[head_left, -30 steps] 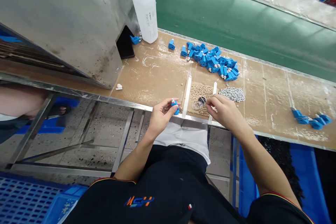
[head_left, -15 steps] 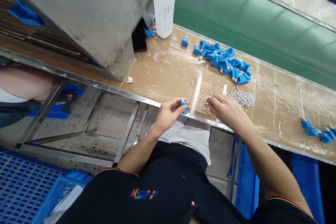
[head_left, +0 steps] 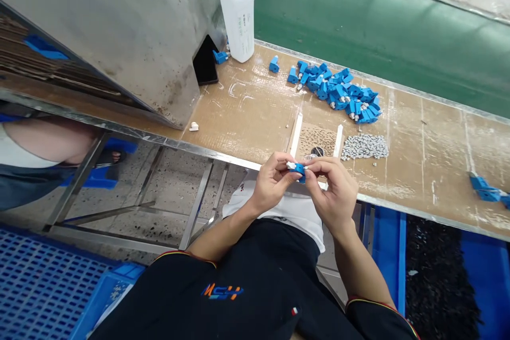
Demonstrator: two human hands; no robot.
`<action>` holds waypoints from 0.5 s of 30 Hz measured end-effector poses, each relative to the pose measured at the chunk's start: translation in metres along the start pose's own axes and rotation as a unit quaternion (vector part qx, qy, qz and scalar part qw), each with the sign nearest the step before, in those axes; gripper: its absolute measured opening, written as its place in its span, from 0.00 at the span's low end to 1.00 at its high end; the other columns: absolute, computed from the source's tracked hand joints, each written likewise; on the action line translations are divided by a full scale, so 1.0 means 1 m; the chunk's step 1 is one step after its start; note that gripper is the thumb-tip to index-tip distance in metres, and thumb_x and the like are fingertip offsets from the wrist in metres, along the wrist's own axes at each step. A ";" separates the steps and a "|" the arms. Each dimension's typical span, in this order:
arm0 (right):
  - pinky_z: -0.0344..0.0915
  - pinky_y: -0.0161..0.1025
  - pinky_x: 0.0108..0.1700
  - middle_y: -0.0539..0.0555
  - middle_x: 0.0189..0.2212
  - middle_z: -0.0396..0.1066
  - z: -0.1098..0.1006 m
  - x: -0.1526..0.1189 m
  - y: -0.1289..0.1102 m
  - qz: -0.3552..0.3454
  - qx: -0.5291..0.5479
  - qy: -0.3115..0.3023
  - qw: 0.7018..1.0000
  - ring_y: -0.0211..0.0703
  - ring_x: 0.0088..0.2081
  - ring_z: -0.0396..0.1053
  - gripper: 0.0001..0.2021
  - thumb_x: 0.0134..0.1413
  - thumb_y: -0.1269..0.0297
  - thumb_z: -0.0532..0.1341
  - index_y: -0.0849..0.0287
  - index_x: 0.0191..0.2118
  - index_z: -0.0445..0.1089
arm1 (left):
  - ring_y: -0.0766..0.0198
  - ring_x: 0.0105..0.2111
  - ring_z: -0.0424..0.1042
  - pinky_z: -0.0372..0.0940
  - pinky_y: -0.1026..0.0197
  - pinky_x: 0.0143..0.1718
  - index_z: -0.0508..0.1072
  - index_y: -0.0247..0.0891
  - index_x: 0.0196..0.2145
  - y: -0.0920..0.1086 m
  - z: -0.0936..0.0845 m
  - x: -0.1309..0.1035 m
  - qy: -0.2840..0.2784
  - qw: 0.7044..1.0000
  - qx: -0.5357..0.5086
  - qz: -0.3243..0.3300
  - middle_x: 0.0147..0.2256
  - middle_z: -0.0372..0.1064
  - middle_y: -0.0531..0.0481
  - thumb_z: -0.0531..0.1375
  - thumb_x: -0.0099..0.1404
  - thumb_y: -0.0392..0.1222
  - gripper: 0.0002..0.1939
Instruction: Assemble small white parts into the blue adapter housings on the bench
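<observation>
Within left grip (head_left: 272, 186): blue part (head_left: 297, 168), pinched; right grip (head_left: 333, 191) touches its end, closure unclear.

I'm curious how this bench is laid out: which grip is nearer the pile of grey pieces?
Right. The right grip is lower in view, left of the grey pieces; the left grip is farther left, holding a blue part.
</observation>
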State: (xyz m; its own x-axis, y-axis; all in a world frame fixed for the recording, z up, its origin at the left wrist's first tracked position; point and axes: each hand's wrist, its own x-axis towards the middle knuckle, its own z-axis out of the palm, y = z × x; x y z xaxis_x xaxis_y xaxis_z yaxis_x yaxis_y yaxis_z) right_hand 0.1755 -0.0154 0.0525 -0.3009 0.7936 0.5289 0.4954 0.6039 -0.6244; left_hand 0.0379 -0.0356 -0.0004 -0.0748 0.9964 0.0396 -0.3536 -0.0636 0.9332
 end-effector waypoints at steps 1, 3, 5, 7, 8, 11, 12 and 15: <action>0.73 0.41 0.36 0.54 0.36 0.77 0.000 0.000 0.001 -0.003 0.001 0.001 1.000 0.44 0.38 0.76 0.05 0.68 0.69 0.61 0.53 0.38 0.69 | 0.60 0.39 0.81 0.74 0.59 0.43 0.68 0.42 0.41 0.000 0.001 0.000 -0.001 1.000 0.003 0.002 0.37 0.80 0.49 0.71 0.62 0.60 0.24; 0.73 0.40 0.37 0.53 0.36 0.77 -0.001 0.000 0.004 -0.011 0.002 0.000 1.000 0.43 0.38 0.76 0.05 0.67 0.71 0.61 0.53 0.39 0.69 | 0.61 0.38 0.81 0.74 0.60 0.42 0.69 0.42 0.41 0.001 0.002 0.000 -0.004 1.000 0.002 0.012 0.37 0.80 0.50 0.71 0.62 0.59 0.23; 0.72 0.40 0.36 0.53 0.36 0.76 -0.003 -0.001 0.006 -0.014 0.000 -0.005 1.000 0.42 0.37 0.75 0.05 0.67 0.71 0.61 0.53 0.39 0.69 | 0.62 0.37 0.80 0.74 0.61 0.41 0.69 0.41 0.41 0.000 0.003 0.001 -0.003 1.000 0.005 0.018 0.36 0.79 0.50 0.70 0.63 0.60 0.23; 0.72 0.40 0.35 0.53 0.36 0.76 -0.005 -0.001 0.008 -0.011 -0.007 -0.013 1.000 0.43 0.37 0.75 0.05 0.68 0.70 0.61 0.53 0.39 0.69 | 0.62 0.36 0.80 0.74 0.61 0.41 0.70 0.41 0.41 -0.001 0.004 0.001 -0.001 1.000 0.014 0.014 0.35 0.79 0.50 0.70 0.63 0.61 0.23; 0.72 0.41 0.35 0.53 0.35 0.76 -0.005 -0.002 0.008 -0.008 -0.010 -0.017 1.000 0.43 0.36 0.75 0.05 0.68 0.70 0.61 0.53 0.39 0.69 | 0.62 0.36 0.80 0.74 0.61 0.41 0.71 0.41 0.41 -0.001 0.005 0.001 0.000 1.000 0.018 0.010 0.35 0.78 0.50 0.70 0.63 0.62 0.24; 0.72 0.40 0.35 0.53 0.35 0.76 -0.008 -0.002 0.010 -0.008 -0.011 -0.026 1.000 0.43 0.36 0.75 0.05 0.68 0.69 0.61 0.53 0.39 0.69 | 0.62 0.37 0.80 0.75 0.60 0.43 0.72 0.40 0.41 -0.004 0.005 0.000 0.000 1.000 0.016 0.005 0.35 0.79 0.50 0.70 0.62 0.61 0.23; 0.72 0.40 0.35 0.53 0.35 0.76 -0.009 -0.001 0.010 -0.011 -0.009 -0.030 0.999 0.43 0.36 0.75 0.05 0.68 0.70 0.60 0.53 0.39 0.69 | 0.62 0.37 0.80 0.75 0.61 0.43 0.73 0.40 0.41 -0.006 0.004 0.000 0.000 1.000 0.014 0.007 0.35 0.79 0.50 0.71 0.62 0.60 0.22; 0.72 0.39 0.35 0.52 0.35 0.76 -0.013 0.000 0.009 -0.009 -0.011 -0.065 0.998 0.42 0.35 0.74 0.06 0.69 0.70 0.59 0.53 0.39 0.69 | 0.61 0.38 0.81 0.76 0.60 0.43 0.75 0.40 0.41 -0.009 0.002 -0.001 0.003 1.000 0.029 0.008 0.36 0.79 0.49 0.72 0.61 0.58 0.21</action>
State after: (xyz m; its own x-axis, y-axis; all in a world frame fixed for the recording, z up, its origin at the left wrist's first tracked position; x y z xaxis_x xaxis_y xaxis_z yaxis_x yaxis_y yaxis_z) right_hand 0.1904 -0.0104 0.0539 -0.4123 0.7861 0.4606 0.5060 0.6180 -0.6017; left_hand 0.0430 -0.0357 -0.0084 -0.0857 0.9950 0.0520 -0.2976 -0.0754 0.9517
